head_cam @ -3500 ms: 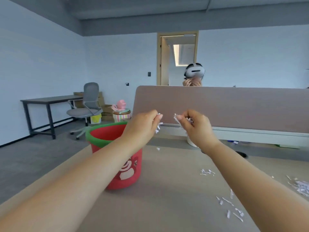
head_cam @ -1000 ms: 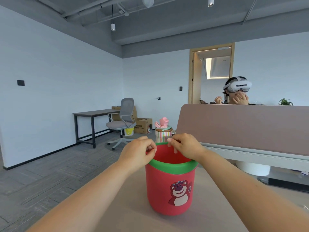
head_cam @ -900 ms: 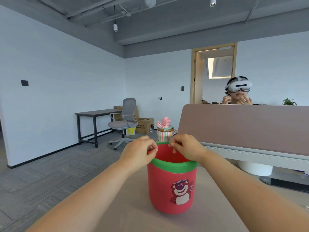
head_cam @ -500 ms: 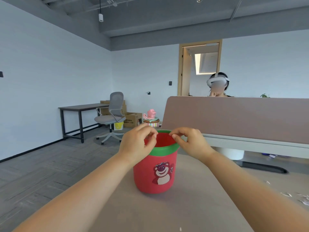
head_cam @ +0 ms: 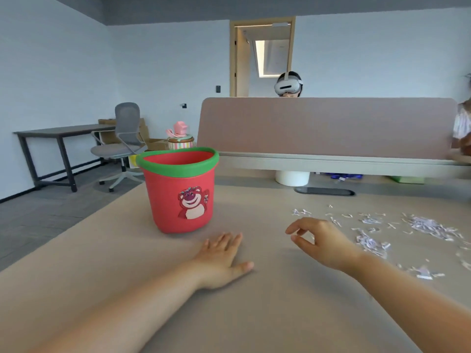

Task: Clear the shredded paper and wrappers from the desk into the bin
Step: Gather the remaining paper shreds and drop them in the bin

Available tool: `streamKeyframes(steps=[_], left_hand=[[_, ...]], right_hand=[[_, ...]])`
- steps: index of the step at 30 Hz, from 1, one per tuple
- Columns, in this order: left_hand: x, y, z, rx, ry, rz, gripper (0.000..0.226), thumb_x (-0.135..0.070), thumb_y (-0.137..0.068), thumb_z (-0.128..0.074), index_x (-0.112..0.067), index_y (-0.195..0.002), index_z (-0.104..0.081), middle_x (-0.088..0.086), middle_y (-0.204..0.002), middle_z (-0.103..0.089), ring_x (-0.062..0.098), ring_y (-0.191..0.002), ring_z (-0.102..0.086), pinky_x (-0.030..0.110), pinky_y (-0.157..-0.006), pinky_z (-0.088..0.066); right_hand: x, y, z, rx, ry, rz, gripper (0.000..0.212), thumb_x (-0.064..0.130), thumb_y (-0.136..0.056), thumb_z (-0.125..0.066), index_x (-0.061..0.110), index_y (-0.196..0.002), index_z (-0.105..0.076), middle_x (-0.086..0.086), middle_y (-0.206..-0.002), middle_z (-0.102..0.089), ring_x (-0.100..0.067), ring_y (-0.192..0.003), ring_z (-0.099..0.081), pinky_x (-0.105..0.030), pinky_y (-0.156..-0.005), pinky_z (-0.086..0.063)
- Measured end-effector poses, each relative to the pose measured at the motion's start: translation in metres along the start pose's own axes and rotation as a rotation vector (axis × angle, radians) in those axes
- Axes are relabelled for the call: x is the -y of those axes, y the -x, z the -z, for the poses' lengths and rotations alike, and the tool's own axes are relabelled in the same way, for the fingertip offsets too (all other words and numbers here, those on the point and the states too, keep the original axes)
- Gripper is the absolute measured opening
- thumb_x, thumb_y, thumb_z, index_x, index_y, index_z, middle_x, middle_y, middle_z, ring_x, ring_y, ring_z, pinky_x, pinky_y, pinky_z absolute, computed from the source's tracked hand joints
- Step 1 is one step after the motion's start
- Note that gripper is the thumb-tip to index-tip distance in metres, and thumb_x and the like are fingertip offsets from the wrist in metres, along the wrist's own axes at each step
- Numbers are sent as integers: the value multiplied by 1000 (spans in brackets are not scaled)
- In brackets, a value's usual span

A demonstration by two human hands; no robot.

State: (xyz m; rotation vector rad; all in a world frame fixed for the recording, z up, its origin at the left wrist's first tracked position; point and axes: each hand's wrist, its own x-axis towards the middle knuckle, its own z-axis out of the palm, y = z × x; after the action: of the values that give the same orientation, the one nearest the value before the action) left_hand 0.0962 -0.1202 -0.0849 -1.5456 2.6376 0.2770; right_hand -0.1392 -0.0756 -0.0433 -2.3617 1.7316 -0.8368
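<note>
A red bin with a green rim and a pink bear picture stands on the tan desk, left of centre. Shredded paper lies scattered over the desk's right side, with a smaller clump nearer me. My left hand rests flat on the desk, palm down, just in front of the bin, holding nothing. My right hand hovers low over the desk left of the shreds, fingers curled and apart, thumb and forefinger not touching, nothing in it.
A brown divider panel runs along the desk's far edge. A person in a white headset sits behind it. Another person's sleeve shows at the right edge. A grey chair and dark table stand at the left wall.
Both hands were pinched together over the bin's mouth; they have come down and apart. The left hand now lies flat on the desk, the right has moved towards the shreds.
</note>
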Motion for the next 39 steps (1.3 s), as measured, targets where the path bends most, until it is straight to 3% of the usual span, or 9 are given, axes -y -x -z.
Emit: streamKeyframes(steps=[12, 15, 18, 21, 24, 28, 32, 35, 39], left_hand=[[-192, -70, -12, 65, 34, -410, 72, -59, -91, -19, -24, -144, 16, 0, -156, 14, 17, -144, 11, 40, -118, 6], [-220, -70, -18, 77, 218, -532, 63, -51, -95, -23, -29, -145, 10, -3, -158, -1, 16, -145, -4, 33, -118, -3], [-217, -68, -14, 70, 586, -499, 57, -43, -97, -27, -33, -145, 2, -9, -156, -9, 11, -144, -11, 28, -117, -7], [-199, -65, -9, 19, 598, -456, 59, -42, -96, -29, -32, -146, 2, -7, -157, -9, 10, -144, -10, 28, -116, -7], [-181, -56, -10, 15, 352, -465, 75, -54, -91, -34, -25, -146, 8, -5, -157, 4, 9, -144, 0, 27, -116, -3], [-183, -52, -13, 68, 27, -534, 121, -95, -47, -7, -25, -142, 21, -7, -154, 22, 11, -141, 21, 41, -118, 7], [-220, -76, -13, 41, -20, -550, 135, -97, -30, 4, -25, -143, 19, -5, -154, 22, 15, -141, 23, 49, -116, 8], [-252, -101, -15, 11, -23, -520, 120, -95, -49, -8, -25, -144, 14, -3, -156, 17, 17, -143, 17, 49, -116, 5], [-278, -120, -18, 4, -8, -511, 78, -66, -87, -26, -27, -146, 7, -4, -157, 13, 15, -144, 13, 44, -117, 4]], right_hand=[[-82, 139, 75, -50, 95, -470, 31, 35, -83, -61, 21, -111, -59, 5, -112, -58, -15, -110, -53, -19, -89, -36], [-77, 166, 82, 28, 99, -527, 84, 72, -61, -59, 26, -129, -42, 5, -138, -43, -14, -131, -34, -26, -107, -27], [-65, 170, 71, 196, 178, -603, 132, 98, -32, -31, 29, -143, -9, 9, -155, -8, -16, -144, -1, -47, -118, -11], [-60, 157, 49, 283, 268, -672, 111, 84, -61, -41, 27, -145, 5, 4, -157, 8, -20, -144, 14, -55, -116, 2], [-73, 136, 42, 227, 348, -738, 96, 79, -73, -30, 25, -145, 2, -1, -157, 6, -25, -144, 13, -57, -115, 3], [-101, 129, 58, 138, 382, -783, 87, 74, -78, -30, 25, -145, -4, -2, -157, 1, -27, -144, 8, -54, -116, 4], [-130, 166, 88, -19, 374, -883, 77, 70, -82, -23, 26, -144, -10, -2, -157, -3, -26, -144, 6, -52, -117, 5], [-152, 207, 111, -54, 423, -1079, 84, 74, -79, -20, 24, -145, -6, -5, -157, 1, -29, -144, 10, -54, -115, 5], [-174, 233, 125, -65, 391, -1304, 87, 73, -80, -18, 16, -145, -4, -11, -157, 0, -32, -144, 5, -51, -117, -2]])
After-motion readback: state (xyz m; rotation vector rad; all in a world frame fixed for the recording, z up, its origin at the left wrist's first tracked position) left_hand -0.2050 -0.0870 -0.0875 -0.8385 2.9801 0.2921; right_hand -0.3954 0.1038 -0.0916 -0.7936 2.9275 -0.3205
